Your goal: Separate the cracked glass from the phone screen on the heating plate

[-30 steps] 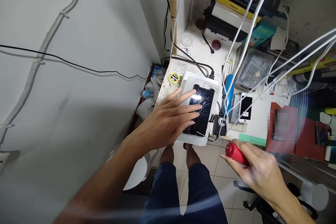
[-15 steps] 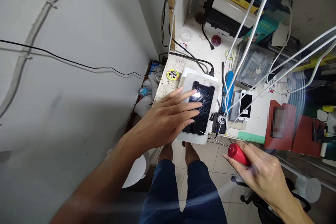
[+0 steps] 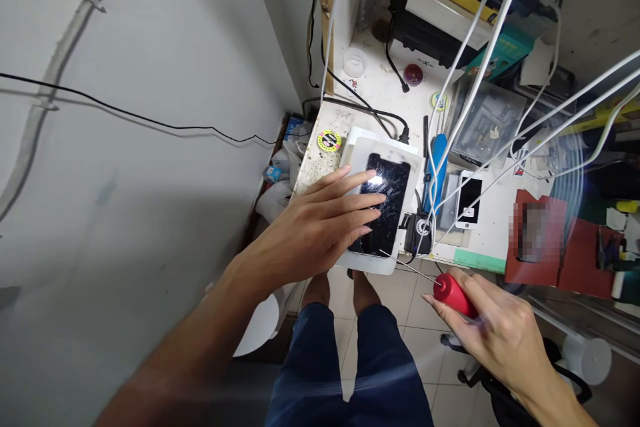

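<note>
A black phone screen (image 3: pixel 393 207) with white marks lies on a pale plate (image 3: pixel 377 264) at the table's front edge. My left hand (image 3: pixel 323 220) rests flat across its left side, fingers spread, holding nothing. My right hand (image 3: pixel 500 323) is wrapped round the red handle of a thin metal tool (image 3: pixel 455 295), in front of the table. The tool's tip touches or hovers at the screen's lower edge; which one I cannot tell.
Right of the plate are a black device (image 3: pixel 418 235), a blue tool (image 3: pixel 435 173) and a white phone (image 3: pixel 469 199). White cables (image 3: pixel 480 73) hang across the right side. Boxes (image 3: pixel 450 10) stand behind. A wall (image 3: pixel 150 213) borders the left.
</note>
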Demonstrator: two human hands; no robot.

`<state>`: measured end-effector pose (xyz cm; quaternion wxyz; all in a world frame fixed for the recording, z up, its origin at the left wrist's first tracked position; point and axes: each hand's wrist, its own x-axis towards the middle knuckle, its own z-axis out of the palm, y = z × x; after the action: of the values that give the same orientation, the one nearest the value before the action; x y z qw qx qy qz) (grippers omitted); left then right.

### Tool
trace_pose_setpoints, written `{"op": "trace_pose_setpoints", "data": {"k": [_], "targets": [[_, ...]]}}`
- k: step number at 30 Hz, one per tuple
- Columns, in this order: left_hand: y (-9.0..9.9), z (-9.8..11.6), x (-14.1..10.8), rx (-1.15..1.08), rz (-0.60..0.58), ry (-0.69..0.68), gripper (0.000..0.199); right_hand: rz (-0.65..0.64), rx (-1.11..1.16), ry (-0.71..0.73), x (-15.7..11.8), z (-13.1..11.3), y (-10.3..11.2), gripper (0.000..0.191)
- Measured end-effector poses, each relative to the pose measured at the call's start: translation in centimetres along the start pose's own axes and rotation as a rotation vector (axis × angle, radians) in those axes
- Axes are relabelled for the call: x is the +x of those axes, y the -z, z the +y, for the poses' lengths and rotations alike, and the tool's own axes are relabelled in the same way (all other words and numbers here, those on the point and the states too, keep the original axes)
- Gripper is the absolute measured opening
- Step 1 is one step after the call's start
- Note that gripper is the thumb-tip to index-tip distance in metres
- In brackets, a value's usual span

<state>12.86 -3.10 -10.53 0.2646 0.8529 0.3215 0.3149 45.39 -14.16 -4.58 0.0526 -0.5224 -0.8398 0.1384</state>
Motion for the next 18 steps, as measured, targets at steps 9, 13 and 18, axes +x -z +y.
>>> {"op": "trace_pose_setpoints", "data": {"k": [9, 13, 18], "targets": [[-0.09, -0.1, -0.03, -0.005, 0.004, -0.009, 0.034, -0.023, 0.043, 0.014, 0.43, -0.49, -0.06, 0.035], [-0.06, -0.16, -0.01, 0.001, 0.011, -0.028, 0.034, -0.026, 0.052, 0.016, 0.08, -0.55, -0.09, 0.036], [-0.02, -0.16, 0.08, -0.002, 0.017, -0.03, 0.033, -0.021, 0.03, 0.023, -0.45, -0.43, -0.15, 0.038]]}}
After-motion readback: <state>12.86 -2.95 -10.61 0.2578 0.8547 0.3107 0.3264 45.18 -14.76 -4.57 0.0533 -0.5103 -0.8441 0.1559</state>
